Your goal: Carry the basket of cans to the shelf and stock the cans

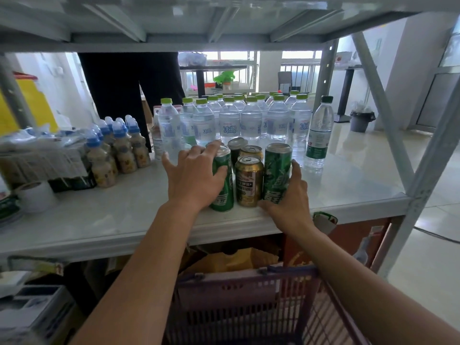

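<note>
Several cans stand grouped near the front edge of the white shelf (104, 220). My left hand (193, 175) wraps a green can (224, 192) on the group's left side. My right hand (291, 195) cups a taller green can (276, 168) on the right side. Between them stands a gold can (249, 183), with another gold can (251, 150) and a dark can (236, 145) behind it. The pink plastic basket (249, 295) sits below the shelf edge, under my forearms; I cannot see what it holds.
Water bottles with green caps (251, 118) fill the shelf behind the cans, and one taller bottle (319, 135) stands to the right. Small blue-capped bottles (122, 148) and packages (39, 158) sit at left. A tape roll (34, 195) lies front left. The upper shelf (174, 28) hangs overhead.
</note>
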